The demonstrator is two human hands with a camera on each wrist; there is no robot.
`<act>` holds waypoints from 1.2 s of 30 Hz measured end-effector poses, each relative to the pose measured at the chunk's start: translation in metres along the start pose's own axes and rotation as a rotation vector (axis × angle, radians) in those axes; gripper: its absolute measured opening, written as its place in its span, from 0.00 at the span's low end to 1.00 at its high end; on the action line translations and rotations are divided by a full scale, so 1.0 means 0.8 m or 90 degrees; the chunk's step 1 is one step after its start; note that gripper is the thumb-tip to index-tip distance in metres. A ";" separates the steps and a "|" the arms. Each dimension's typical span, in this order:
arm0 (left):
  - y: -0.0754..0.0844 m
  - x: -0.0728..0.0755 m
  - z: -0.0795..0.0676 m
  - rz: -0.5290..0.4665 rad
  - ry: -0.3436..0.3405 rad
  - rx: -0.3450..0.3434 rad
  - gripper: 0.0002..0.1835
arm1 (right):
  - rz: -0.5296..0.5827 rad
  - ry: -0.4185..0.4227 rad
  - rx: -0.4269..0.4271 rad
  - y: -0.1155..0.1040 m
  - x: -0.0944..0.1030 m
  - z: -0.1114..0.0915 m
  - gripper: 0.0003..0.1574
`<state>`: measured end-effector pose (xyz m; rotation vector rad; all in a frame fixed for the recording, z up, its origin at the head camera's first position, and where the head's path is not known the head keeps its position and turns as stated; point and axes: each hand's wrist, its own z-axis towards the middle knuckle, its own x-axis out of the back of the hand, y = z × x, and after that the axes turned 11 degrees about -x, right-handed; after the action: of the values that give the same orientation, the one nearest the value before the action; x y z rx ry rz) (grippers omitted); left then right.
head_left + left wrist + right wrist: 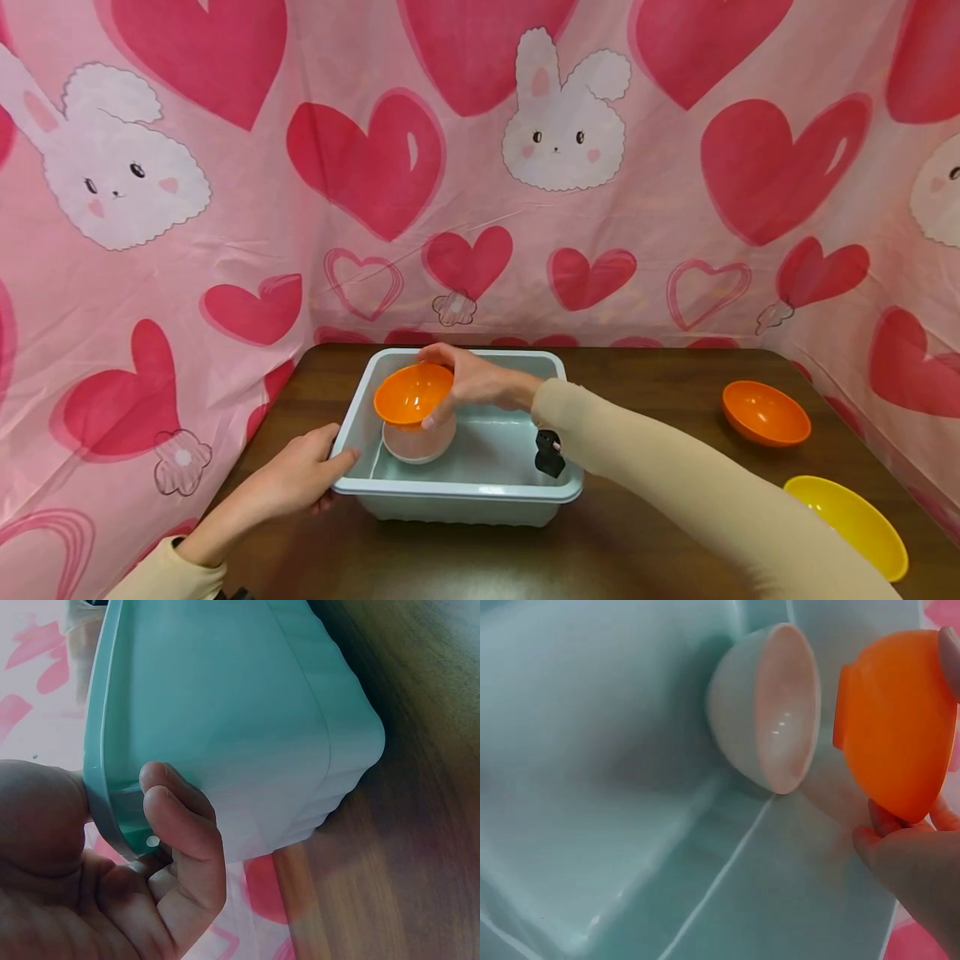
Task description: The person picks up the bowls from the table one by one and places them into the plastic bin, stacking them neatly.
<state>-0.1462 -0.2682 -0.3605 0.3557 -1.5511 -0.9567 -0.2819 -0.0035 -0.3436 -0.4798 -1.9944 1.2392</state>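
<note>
A pale blue-grey plastic basin (480,493) stands on the table. My left hand (303,471) grips its left rim near the front corner, fingers curled under the lip, as the left wrist view shows. Over the basin's left part, my right hand (476,379) holds an orange bowl (411,396) by its rim, with the opening facing up and slightly tilted. Below it, inside the basin, sits a whitish-pink bowl (420,443). The right wrist view shows a gap between the orange bowl's (896,724) foot and the pale bowl (739,712).
On the right side of the dark wooden table (652,375) lies a second orange bowl (767,413). Nearer to me is a yellow bowl (851,521), partly hidden by my right sleeve (675,483). Pink cloth (660,217) with hearts and rabbits surrounds the table's back and sides.
</note>
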 end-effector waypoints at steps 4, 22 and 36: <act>-0.001 0.001 0.000 -0.004 0.001 -0.004 0.11 | -0.011 -0.006 -0.011 0.007 -0.004 0.001 0.61; 0.000 0.001 -0.002 -0.007 -0.004 0.000 0.11 | -0.005 0.002 -0.030 0.018 -0.019 0.003 0.55; -0.001 0.001 -0.002 -0.008 -0.006 -0.006 0.11 | -0.017 0.013 -0.044 0.022 -0.023 0.005 0.50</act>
<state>-0.1455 -0.2699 -0.3607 0.3553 -1.5546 -0.9763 -0.2739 -0.0096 -0.3673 -0.4957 -2.0244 1.1473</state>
